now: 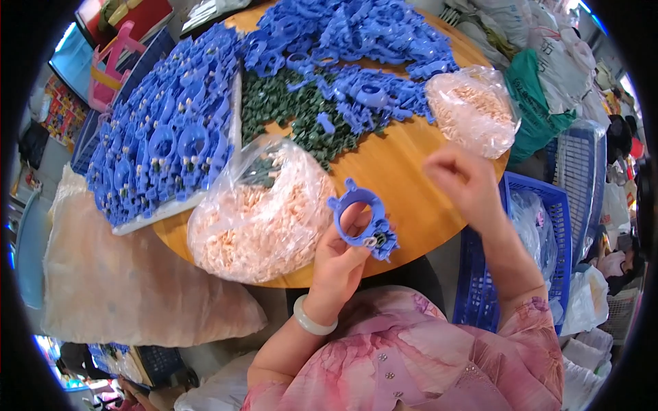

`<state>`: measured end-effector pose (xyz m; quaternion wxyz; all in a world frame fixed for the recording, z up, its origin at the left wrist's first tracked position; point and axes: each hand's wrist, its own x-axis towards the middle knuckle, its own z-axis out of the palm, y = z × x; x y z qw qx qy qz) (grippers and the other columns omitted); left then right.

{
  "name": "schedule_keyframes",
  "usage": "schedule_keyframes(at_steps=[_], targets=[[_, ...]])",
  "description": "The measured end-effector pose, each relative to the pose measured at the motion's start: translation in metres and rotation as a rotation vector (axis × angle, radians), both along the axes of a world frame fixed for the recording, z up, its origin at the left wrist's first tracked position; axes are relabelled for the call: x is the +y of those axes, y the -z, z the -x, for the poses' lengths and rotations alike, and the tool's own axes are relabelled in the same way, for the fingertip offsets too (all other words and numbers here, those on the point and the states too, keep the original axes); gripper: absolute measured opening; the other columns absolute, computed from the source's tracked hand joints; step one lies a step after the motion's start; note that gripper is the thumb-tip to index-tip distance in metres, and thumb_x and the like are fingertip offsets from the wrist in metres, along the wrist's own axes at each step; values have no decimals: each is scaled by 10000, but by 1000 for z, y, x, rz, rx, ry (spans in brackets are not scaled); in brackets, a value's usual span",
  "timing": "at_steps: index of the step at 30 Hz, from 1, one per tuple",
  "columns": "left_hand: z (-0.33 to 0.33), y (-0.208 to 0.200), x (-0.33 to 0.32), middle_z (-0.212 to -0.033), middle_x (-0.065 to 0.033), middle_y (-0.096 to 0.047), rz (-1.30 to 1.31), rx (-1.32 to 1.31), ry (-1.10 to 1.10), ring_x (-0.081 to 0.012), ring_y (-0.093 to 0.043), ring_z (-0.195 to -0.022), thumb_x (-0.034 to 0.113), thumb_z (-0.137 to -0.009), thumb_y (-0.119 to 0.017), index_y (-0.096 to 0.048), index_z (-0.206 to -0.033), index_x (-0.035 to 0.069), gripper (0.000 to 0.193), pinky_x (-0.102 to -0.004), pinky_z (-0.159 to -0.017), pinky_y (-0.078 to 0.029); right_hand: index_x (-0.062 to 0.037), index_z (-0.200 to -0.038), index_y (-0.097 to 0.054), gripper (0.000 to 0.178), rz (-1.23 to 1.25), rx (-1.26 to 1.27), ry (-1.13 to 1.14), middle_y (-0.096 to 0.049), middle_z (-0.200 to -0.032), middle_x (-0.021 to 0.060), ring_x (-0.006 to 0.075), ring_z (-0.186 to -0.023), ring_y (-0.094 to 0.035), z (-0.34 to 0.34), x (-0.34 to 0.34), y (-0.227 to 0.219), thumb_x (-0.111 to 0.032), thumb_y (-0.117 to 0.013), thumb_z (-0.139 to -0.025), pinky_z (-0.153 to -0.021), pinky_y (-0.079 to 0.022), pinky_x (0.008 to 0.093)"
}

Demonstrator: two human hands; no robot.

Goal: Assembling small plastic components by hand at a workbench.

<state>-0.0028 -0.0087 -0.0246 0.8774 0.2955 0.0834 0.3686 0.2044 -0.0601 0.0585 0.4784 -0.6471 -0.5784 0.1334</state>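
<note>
A blue plastic ring-shaped part (381, 233) with small tabs is in my left hand (337, 264), above the table's near edge. My left fingers and thumb grip its lower left side, and a small pale piece shows near its lower end. My right hand (469, 186) hovers over the right side of the table, just below a clear bag of small peach-coloured pieces (473, 109). Its fingers are curled together; whatever they may hold is hidden. Close to my left hand lies a larger open clear bag of similar peach pieces (257, 233).
The round wooden table (404, 178) bears a heap of blue parts (349, 31) and a spread of small dark green pieces (271, 99). On the left, a board holds rows of blue parts (164, 123). A blue crate (480, 281) stands below my right forearm.
</note>
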Motion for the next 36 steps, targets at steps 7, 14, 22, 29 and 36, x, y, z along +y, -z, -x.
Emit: schedule_keyframes(at_steps=[7,14,22,29,36], targets=[[-4,-6,-4,-1190,-144,-548,-26,87,-70,-323,-579,-1051,47,-775,-635,-425,-1324,39,588,-388,-797,-515,-67,-870,-672,157,200,-626,496,-661,-846,118,262,-799,-633,-179,46,0,-164,-609,-763,-673,-480,370],[-6,-5,-1,-1157,-127,-570,-30,77,-64,-309,-584,-1033,96,-757,-688,-466,-1298,61,585,-372,-804,-510,-81,-834,-702,131,423,-687,301,-677,-845,107,264,-796,-638,-199,64,19,-144,-636,-739,-706,-483,357],[-6,-2,1,-1153,-124,-573,-14,79,-58,-309,-589,-1027,56,-739,-676,-472,-1291,60,589,-394,-827,-512,-77,-984,-654,245,278,-155,134,-644,-891,93,219,-791,-606,-182,66,17,-175,-619,-763,-718,-473,333],[-4,4,3,-1178,-111,-561,-39,35,-27,-323,-571,-1055,74,-772,-669,-460,-1296,54,564,-419,-873,-483,-62,-863,-639,160,337,-414,183,-615,-857,152,294,-815,-583,-179,70,9,-193,-590,-787,-704,-440,376],[0,0,0,-1210,-67,-551,-66,32,8,-324,-558,-1086,136,-806,-682,-429,-1317,49,577,-436,-915,-457,-36,-862,-642,179,199,-371,196,-614,-838,131,307,-814,-571,-165,46,-2,-199,-583,-817,-702,-443,375]])
